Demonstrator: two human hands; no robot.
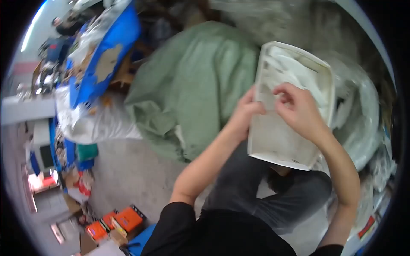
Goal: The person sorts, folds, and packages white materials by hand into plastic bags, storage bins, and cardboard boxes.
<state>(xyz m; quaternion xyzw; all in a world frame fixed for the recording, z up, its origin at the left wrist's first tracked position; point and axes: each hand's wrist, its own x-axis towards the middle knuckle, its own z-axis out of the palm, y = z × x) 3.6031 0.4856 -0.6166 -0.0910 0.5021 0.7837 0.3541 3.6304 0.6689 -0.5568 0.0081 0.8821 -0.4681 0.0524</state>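
Observation:
A white rectangular open box (284, 138) is tilted above my lap, with crumpled white sheet material (297, 70) in its upper part. My left hand (245, 112) grips the box's left wall, the thumb over the rim. Inside the box, over its middle, my right hand (299, 109) has its fingers curled together in a pinch near the white material. Whatever is between those fingertips is too small to make out. Just left of the box lies a large green cloth sack (192, 81).
Clear plastic bags (356, 115) are heaped at the right. A blue sheet (106, 55) and a white sack (85, 121) stand at the left. Orange boxes (128, 219) lie on the lower left. Another person (68, 27) is at the far upper left. Grey floor (136, 175) shows between.

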